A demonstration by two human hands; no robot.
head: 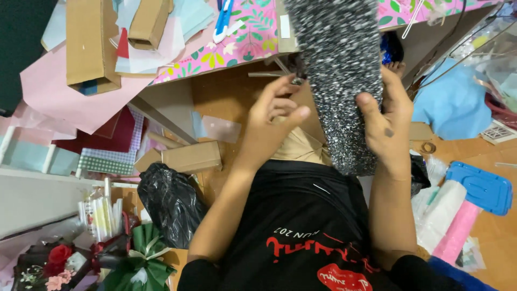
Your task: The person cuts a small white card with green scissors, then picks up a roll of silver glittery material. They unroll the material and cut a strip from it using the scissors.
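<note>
The right hand (385, 116) is wrapped tight around a sparkly black roll (339, 81) that stands at 12 o'clock. The left hand (272, 121) sits just beside the roll at 9 o'clock, fingers curled and holding nothing. A black bag (169, 202) lies on the floor at 8 o'clock.

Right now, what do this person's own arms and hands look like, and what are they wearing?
Both forearms are bare. The left hand and right hand wear no gloves, rings or watch that I can see. The right hand has a small dark mark on its back. Black fabric shows near each elbow, probably the sleeves of the black shirt, which has red and white print.
</note>
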